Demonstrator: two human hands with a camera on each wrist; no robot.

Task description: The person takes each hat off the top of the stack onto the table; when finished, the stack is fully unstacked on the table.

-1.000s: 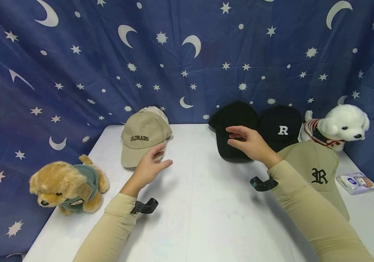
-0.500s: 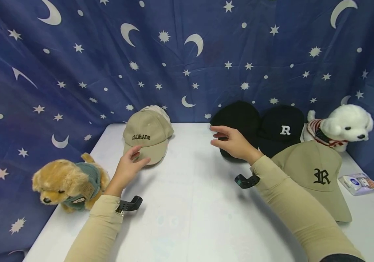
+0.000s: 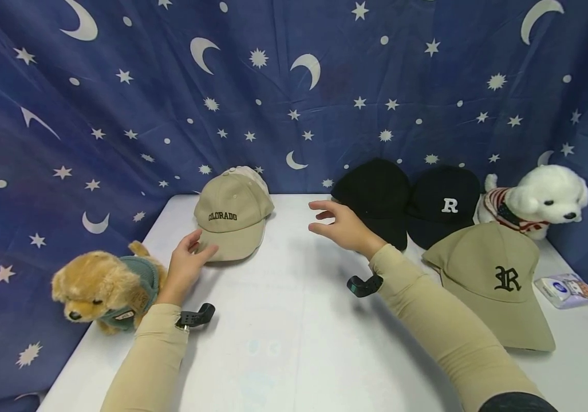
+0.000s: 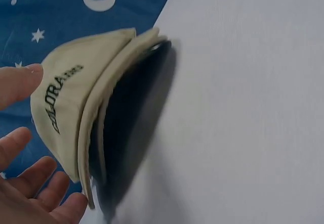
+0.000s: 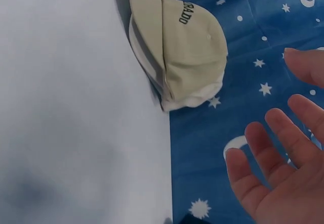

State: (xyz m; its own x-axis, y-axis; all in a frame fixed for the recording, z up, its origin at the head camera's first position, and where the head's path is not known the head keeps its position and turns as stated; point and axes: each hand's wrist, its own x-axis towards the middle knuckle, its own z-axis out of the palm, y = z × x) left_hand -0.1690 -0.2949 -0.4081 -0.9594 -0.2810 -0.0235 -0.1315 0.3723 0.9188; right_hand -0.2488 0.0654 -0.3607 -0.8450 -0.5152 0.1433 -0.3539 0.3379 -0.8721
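A beige baseball cap (image 3: 229,214) lettered COLORADO sits at the back left, stacked over a whitish cap (image 3: 246,173) that is mostly hidden. My left hand (image 3: 185,266) is at the left side of its brim, thumb and fingers spread apart. In the left wrist view the fingertips (image 4: 76,204) overlap the brim's edge, with nothing pinched. My right hand (image 3: 342,226) hovers over the middle of the table, fingers relaxed and holding nothing. Just behind and right of it is a black cap (image 3: 376,189); the right wrist view shows the beige cap (image 5: 195,47) beyond the hand.
A dark cap with a white R (image 3: 443,194) and a larger khaki cap (image 3: 484,274) stand on the right. A white plush dog (image 3: 541,194) and a small purple packet (image 3: 567,290) are at the far right. A tan plush dog (image 3: 103,286) sits left, close by my left forearm.
My left hand has moved left and slightly down, to the left side of the beige cap's brim. My right hand has moved left, away from the black cap. The caps stay in place.
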